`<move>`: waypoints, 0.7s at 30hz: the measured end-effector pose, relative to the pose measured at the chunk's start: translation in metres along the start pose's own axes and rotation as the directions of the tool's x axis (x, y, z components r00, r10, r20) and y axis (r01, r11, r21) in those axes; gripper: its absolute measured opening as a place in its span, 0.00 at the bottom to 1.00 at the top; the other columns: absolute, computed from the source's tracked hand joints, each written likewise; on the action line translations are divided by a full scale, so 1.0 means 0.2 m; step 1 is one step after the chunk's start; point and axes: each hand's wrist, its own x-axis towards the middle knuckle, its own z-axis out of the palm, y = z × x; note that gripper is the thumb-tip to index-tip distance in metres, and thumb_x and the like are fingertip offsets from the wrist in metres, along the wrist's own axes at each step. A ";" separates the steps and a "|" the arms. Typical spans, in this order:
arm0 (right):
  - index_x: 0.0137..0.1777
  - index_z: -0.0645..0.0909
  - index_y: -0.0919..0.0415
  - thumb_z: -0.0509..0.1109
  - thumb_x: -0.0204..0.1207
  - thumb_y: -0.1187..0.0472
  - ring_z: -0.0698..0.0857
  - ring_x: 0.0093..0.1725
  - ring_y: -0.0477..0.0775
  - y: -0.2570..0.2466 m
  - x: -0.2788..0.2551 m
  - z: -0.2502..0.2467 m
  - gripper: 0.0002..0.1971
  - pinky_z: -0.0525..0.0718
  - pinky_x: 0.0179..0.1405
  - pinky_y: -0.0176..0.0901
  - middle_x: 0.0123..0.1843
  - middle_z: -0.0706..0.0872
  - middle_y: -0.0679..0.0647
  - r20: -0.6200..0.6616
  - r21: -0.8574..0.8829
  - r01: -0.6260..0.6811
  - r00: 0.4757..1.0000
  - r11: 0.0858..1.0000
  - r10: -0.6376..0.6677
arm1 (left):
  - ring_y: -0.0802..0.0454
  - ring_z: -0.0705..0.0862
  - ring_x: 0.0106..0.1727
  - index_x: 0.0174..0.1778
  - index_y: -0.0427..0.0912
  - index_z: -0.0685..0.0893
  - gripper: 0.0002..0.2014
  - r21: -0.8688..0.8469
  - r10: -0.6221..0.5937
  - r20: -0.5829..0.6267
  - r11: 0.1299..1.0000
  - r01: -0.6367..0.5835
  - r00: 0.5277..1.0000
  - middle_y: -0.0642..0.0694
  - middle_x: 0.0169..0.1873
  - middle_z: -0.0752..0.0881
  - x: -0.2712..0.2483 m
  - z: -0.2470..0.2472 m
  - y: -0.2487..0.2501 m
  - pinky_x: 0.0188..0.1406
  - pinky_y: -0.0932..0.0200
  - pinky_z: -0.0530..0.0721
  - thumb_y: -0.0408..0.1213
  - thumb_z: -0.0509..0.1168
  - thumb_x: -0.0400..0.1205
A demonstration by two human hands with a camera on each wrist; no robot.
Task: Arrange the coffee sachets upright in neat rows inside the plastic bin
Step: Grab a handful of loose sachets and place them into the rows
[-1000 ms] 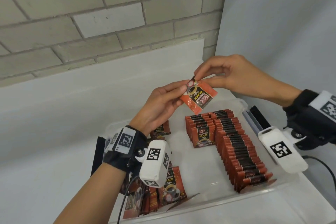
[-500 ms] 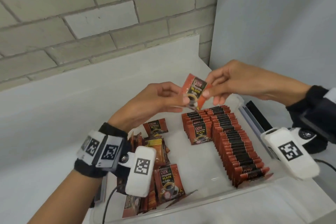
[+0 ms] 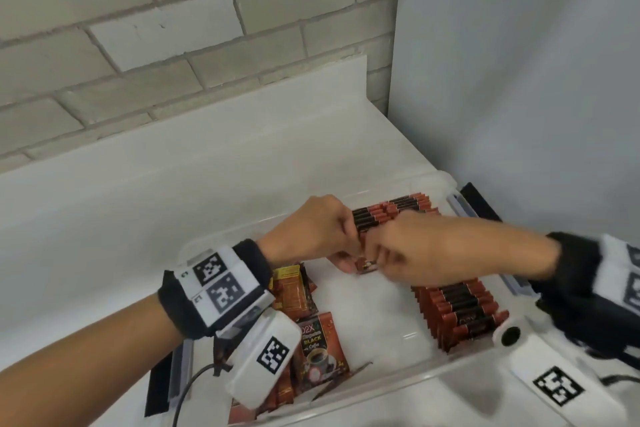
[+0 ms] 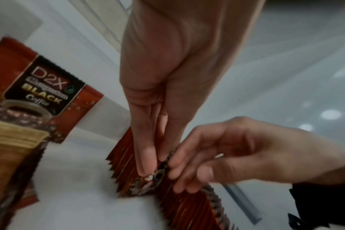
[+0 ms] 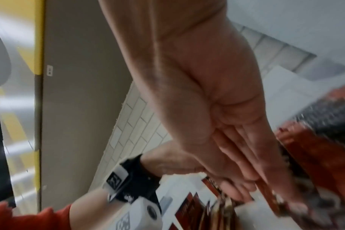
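A clear plastic bin [image 3: 381, 388] holds a long upright row of red coffee sachets [image 3: 460, 305] along its right side and a shorter row [image 3: 391, 211] at the back. Both hands are down at the front of the short row. My right hand [image 3: 381, 253] pinches one sachet [image 3: 367, 264] by its top edge, and it stands against the row. In the left wrist view my left hand [image 4: 148, 155] lays straight fingers on the row beside that sachet [image 4: 148, 182]. Loose sachets [image 3: 318, 347] lie in a heap at the bin's left.
The bin sits on a white counter [image 3: 173, 201] against a brick wall [image 3: 173, 45]. A grey panel [image 3: 519, 80] closes off the right side. A black strip [image 3: 481, 201] runs outside the bin's right rim. Bare bin floor [image 3: 374, 315] lies between the heap and the long row.
Both hands have come down from above the bin to the short row, carrying the sachet. It was held in the air and now stands at the row's front.
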 end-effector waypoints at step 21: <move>0.66 0.74 0.61 0.56 0.86 0.47 0.85 0.53 0.56 0.00 0.08 0.04 0.19 0.84 0.56 0.51 0.57 0.84 0.57 0.161 -0.141 0.013 0.987 0.990 0.010 | 0.50 0.75 0.68 0.73 0.41 0.72 0.22 0.582 0.059 0.004 0.812 -0.051 0.998 0.46 0.68 0.74 -0.12 -0.06 0.00 0.66 0.57 0.74 0.26 0.52 0.83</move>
